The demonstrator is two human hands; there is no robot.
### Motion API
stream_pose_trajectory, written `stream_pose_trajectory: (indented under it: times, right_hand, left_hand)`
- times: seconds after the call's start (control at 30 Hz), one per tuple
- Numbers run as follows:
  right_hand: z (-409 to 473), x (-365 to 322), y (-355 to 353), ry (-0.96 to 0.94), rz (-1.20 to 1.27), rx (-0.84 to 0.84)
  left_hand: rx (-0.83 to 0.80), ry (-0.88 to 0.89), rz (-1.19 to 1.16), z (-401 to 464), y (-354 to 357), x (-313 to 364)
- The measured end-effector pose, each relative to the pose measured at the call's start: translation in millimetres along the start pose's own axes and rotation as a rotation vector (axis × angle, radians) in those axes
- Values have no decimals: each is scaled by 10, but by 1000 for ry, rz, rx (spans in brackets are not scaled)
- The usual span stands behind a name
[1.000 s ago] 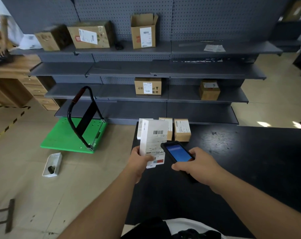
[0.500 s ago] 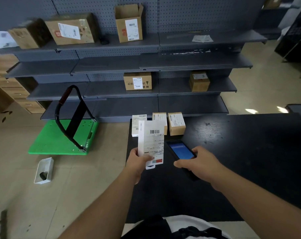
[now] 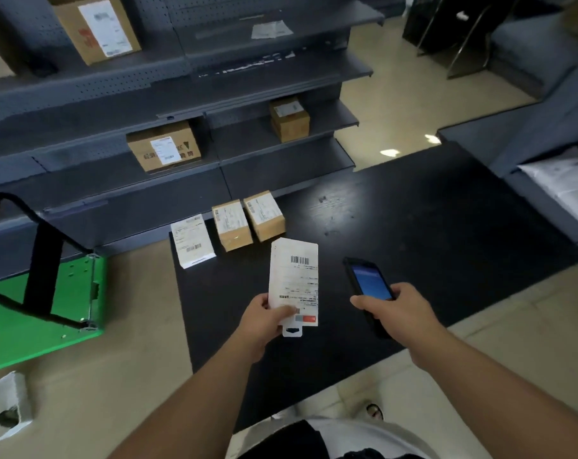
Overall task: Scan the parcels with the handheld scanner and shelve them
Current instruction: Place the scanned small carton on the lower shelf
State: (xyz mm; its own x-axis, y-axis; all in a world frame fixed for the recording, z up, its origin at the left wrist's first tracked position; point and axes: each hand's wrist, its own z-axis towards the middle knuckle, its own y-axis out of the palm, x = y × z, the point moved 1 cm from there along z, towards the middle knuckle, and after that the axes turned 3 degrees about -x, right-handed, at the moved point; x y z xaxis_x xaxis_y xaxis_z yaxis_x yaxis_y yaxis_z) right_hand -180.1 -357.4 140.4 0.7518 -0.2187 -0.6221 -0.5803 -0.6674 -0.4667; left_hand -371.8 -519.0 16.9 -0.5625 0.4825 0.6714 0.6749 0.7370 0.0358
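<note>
Parcel (image 3: 293,282), white and flat, is pinched in the left hand (image 3: 264,321), scanner (image 3: 368,286) gripped in the right hand (image 3: 398,308), three boxes (image 3: 231,223) on the table's (image 3: 430,233) far left.

My left hand (image 3: 264,318) pinches at centre frame; my right hand (image 3: 398,308) grips just right of it, both forearms extended.

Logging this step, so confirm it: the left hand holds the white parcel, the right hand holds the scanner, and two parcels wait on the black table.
Not two: the head view shows three parcels on the black table. The left hand holds the white parcel, the right hand the scanner.
</note>
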Motion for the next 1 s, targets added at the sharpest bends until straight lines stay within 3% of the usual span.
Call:
stream_pose_trajectory:
  times: [0.27, 0.6, 1.0]
  right_hand:
    - [35, 717, -995, 59, 248, 119]
    - [-54, 1888, -2650, 120, 524, 363]
    - [167, 3012, -3952, 309, 862, 612]
  left_hand:
    - [-126, 40, 180, -20, 1185, 291]
    - [-409, 85, 373, -269, 3516, 253]
    - [-649, -18, 595, -291, 5759, 129]
